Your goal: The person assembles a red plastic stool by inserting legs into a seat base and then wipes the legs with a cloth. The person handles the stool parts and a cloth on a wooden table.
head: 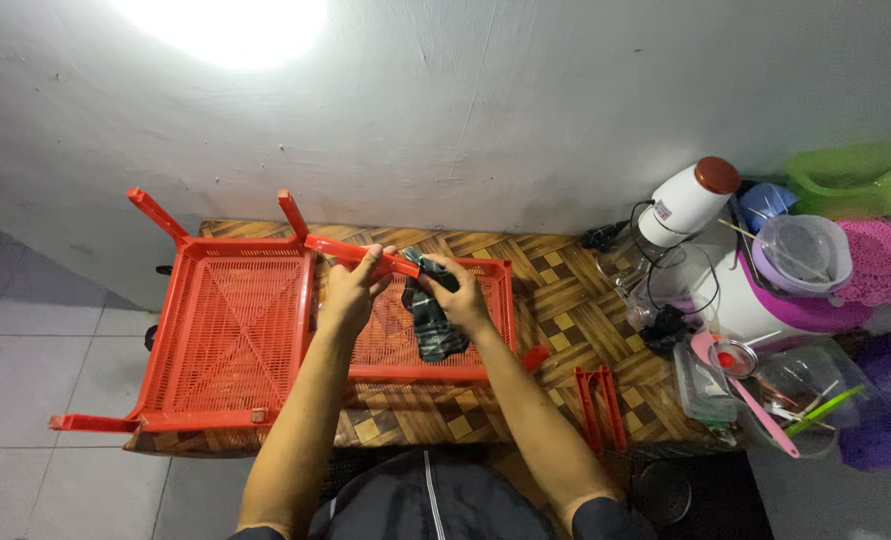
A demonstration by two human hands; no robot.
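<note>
- Red plastic bar: light, stiff, thin; lies across the orange mesh rack on the worktop.
- Left hand: fingers pinching the bar.
- Right hand: fingers closed around a soft dark cloth at the bar's end.

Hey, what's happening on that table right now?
A person is working over a red plastic rack lying on a wood-patterned table. The left hand grips a loose red bar above the rack, and the right hand presses a dark cloth against the bar's end. Another red piece lies to the right, near a cluster of kitchen containers and a white appliance.
</note>
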